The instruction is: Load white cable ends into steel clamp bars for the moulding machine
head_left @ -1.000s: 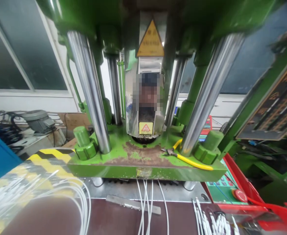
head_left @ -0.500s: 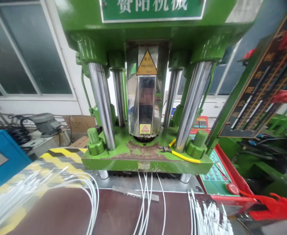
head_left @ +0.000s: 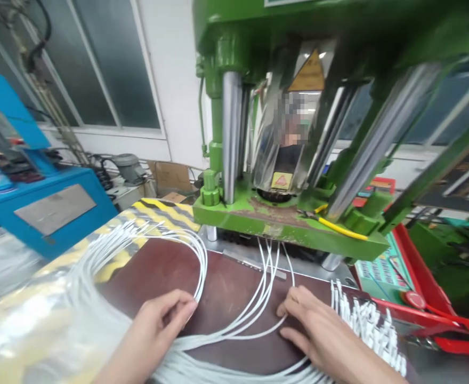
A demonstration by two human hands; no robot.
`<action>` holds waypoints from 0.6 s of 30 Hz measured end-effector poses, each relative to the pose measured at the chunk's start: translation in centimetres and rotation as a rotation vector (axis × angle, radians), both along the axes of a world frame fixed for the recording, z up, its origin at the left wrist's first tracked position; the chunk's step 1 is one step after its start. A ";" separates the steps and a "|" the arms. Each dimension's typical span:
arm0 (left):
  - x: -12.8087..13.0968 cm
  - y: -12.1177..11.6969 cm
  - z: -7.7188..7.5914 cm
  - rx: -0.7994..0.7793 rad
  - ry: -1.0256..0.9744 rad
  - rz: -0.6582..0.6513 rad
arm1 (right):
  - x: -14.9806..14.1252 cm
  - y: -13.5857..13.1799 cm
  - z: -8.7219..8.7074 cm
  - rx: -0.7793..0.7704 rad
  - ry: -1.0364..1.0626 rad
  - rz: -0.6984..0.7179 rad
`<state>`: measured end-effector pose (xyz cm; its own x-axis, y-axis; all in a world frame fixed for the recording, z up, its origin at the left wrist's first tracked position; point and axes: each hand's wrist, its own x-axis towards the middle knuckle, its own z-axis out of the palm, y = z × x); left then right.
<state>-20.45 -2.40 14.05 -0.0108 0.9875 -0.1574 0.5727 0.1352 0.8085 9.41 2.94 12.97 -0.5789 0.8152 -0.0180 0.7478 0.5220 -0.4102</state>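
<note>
Open room is left on the brown desk (head_left: 232,298) between the looped white cables (head_left: 203,261) on the left and the hanging strands (head_left: 265,266), which are led out from beneath the green press (head_left: 226,218). That space is bordered at the back by a metal bar (head_left: 244,261), laid partly under the strands, and the right side is crowded by a bundle of cable ends (head_left: 372,325), with a control panel (head_left: 382,274) behind it. The left hand (head_left: 158,322) is reached in from below, its thumb and fingertips brought nearly together at the looped cables; whether any are pinched in that grip cannot be told. The right hand (head_left: 312,322) is angled in from the lower right, its fingers curled over the single outer strand (head_left: 292,274), its thumb parted from them; a firm hold cannot be made out. Half a second earlier neither hand was shown. The view has since been swung leftward, so the press is now seen farther right and more of the blue machine (head_left: 54,210) is shown. The yellow-handled pliers (head_left: 340,228) are left lying on the press base.
</note>
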 end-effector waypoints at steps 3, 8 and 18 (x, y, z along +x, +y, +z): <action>-0.6 -0.6 -0.1 0.137 0.091 -0.024 | -1.3 0.7 -0.8 0.013 -0.073 0.123; 0.2 -1.9 -0.4 0.201 0.153 -0.151 | -1.6 0.2 0.0 0.000 -0.123 0.192; 0.7 0.1 -1.2 0.177 0.197 -0.443 | -1.2 -2.4 4.4 0.052 -0.216 0.179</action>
<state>-19.74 -2.33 12.84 0.4015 0.9155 -0.0248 0.6880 -0.2836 0.6680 8.21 0.56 17.38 -0.7010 0.7034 -0.1175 0.7091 0.6697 -0.2209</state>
